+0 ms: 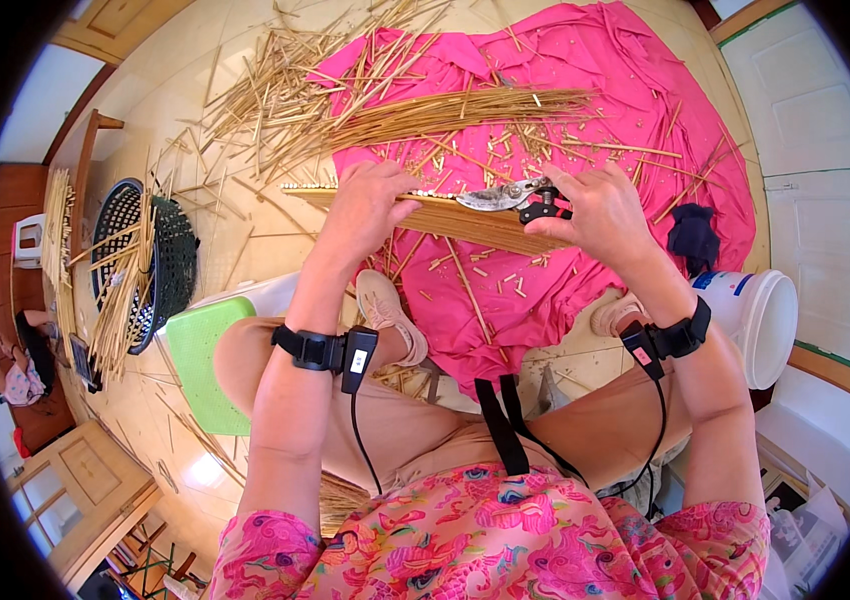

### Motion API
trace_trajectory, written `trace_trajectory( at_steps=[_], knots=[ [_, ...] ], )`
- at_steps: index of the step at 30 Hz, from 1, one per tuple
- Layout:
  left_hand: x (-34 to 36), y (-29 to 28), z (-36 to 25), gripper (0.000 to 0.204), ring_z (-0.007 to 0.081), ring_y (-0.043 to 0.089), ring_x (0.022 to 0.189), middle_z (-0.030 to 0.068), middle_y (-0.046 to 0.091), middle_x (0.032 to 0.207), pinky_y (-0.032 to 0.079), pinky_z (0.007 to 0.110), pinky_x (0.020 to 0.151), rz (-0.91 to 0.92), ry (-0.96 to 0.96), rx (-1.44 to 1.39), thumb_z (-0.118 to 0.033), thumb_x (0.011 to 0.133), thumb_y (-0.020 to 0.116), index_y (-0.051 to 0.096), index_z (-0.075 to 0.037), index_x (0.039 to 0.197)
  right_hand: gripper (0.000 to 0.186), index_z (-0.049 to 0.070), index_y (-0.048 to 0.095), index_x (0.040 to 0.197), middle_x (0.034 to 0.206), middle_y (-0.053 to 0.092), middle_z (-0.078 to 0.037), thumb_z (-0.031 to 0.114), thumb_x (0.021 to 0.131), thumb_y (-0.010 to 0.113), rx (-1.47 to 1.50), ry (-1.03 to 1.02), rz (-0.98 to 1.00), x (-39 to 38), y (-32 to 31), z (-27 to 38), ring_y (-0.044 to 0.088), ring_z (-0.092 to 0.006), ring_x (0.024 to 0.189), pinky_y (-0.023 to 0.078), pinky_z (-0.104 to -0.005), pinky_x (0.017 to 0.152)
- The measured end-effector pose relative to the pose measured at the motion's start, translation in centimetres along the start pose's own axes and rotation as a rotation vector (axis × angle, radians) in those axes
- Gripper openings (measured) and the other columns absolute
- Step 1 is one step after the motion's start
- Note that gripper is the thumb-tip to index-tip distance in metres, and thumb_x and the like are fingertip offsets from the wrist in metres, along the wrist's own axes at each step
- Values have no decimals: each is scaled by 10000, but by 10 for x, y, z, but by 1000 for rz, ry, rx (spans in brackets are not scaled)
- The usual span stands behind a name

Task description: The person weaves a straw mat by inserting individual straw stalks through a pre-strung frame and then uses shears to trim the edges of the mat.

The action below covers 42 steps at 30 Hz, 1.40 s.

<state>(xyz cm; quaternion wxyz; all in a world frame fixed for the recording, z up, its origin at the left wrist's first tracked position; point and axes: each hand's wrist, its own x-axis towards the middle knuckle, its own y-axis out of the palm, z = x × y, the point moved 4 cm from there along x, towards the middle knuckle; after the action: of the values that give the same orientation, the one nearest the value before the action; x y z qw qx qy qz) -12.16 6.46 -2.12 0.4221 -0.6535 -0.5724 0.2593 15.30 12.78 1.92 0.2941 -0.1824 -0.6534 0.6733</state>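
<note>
A flat panel of straw-coloured stalks (465, 222), set side by side, stands on edge in front of me with pale cut ends along its top. My left hand (373, 203) grips its upper edge, fingers over the far side and thumb on the near side. Pruning shears (493, 195) with a metal blade and red and black handles are in my right hand (595, 212), fingers wrapped round the handles. Their blade lies along the panel's top edge, right of my left hand. Whether the blades are parted I cannot tell.
Pink cloth (685, 90) covers the floor ahead, strewn with short offcuts. A stalk bundle (465, 108) lies across it, with a loose heap (275, 90) beyond. A dark basket (180, 255) and green stool (200, 365) stand left, a white bucket (770, 325) right. A person (23, 380) shows far left.
</note>
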Motion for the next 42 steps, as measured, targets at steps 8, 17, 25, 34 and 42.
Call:
trace_trajectory(
  at_steps=[8,17,25,34,42],
  knots=[
    [-3,-1,-3,209,324,589,962,103,632,920,430,435,899,-64,44,8,-142,783,750,701,-73,974,732,58,655,1210,766,663,-89,587,717,777,112,-19,-112,-1,-13,-1,643,-259,767,453,-386,829],
    [0,-2,-5,201,325,591,946,104,636,911,440,430,882,-33,9,15,-142,787,748,710,-73,972,783,46,650,1229,947,718,-116,607,701,785,97,34,-59,5,-3,-16,660,-285,900,438,-439,920],
    [0,-1,-5,202,313,594,945,92,636,912,435,427,888,-27,21,27,-148,797,738,713,-84,987,784,92,634,1311,1025,721,-114,596,727,774,100,32,9,9,8,-12,653,-285,972,437,-420,904],
    [-3,1,-1,204,299,598,951,83,634,927,431,423,891,-53,46,29,-149,799,730,707,-90,992,786,58,642,1251,902,724,-135,652,744,725,123,9,8,10,13,-11,680,-306,922,453,-471,947],
    [0,2,-1,213,308,596,943,91,629,918,435,427,878,-58,40,25,-146,795,733,701,-86,996,787,56,649,1224,730,668,-101,663,728,717,80,-21,92,6,13,-7,659,-301,754,478,-453,890]
  ],
)
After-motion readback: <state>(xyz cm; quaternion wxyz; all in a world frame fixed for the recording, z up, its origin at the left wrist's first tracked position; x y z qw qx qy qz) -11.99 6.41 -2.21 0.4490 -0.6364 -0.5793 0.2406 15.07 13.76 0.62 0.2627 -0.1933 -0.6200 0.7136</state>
